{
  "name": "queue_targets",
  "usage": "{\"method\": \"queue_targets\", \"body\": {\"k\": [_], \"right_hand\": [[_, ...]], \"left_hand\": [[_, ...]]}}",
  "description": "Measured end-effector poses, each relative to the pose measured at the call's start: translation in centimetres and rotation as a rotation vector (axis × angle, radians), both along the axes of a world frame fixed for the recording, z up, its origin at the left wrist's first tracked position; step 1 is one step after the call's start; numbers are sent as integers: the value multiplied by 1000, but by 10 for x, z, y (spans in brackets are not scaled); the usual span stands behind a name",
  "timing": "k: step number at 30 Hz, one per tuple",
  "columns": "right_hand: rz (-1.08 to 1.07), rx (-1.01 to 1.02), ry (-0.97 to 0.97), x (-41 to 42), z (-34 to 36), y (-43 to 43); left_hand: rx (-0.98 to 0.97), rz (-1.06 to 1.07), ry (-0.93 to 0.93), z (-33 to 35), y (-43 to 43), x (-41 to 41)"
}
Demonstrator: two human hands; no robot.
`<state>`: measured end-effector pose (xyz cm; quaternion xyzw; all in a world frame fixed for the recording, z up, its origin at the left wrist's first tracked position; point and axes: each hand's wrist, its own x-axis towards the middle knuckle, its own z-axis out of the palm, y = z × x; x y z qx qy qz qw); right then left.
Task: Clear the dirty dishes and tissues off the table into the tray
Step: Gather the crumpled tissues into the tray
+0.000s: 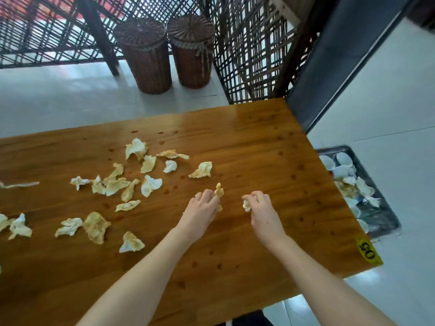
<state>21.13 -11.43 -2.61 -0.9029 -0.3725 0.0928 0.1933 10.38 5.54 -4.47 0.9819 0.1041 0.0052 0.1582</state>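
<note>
Several crumpled, stained tissues (150,184) lie scattered over the left half of the wooden table (259,147). My left hand (202,210) pinches a stained tissue (219,191) near the table's middle, its fingers curled round it. A little to the right, my right hand (261,211) holds a small balled tissue (246,205) in curled fingers. The dark tray (381,220) sits on the floor beyond the table's right edge. It holds white dishes (342,159) and several used tissues (362,189).
Two wicker baskets (146,55) stand on the floor behind the table, beside a woven lattice screen (249,55). A yellow sticker marked 05 (369,251) is at the table's near right corner. Small wet spots dot the tabletop. A loose tissue (202,170) lies just beyond my left hand.
</note>
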Motion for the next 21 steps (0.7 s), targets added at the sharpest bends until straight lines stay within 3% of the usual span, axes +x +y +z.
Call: {"method": "queue_targets", "body": {"k": [21], "right_hand": [[-149,113,-22,146,20,-288]], "left_hand": [[37,-147,-43,35,-272,169]]}}
